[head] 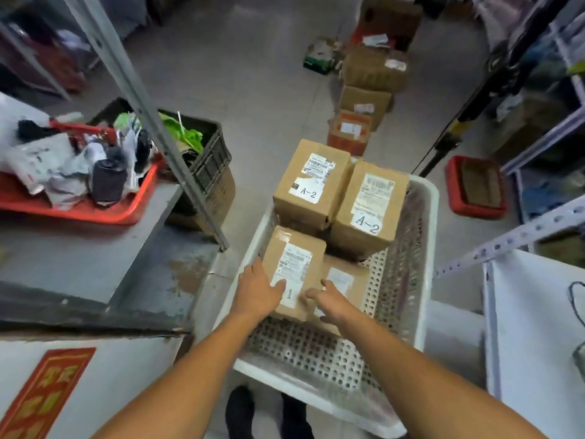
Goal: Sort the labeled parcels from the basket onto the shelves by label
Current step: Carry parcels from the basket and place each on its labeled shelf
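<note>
Your left hand point(258, 288) presses the near parcel point(292, 274) | right hand point(329, 301) loose beside it | long axis points away in basket point(424, 248)

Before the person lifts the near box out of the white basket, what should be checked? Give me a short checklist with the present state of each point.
1. Left hand on near box: ok, flat on its left side.
2. Right hand on it: cannot tell, fingers at its right edge.
3. Its label readable: not ok, left hand covers part.
4. Nothing stacked on it: ok.
5. White basket wall clear of the lift: ok.
</note>
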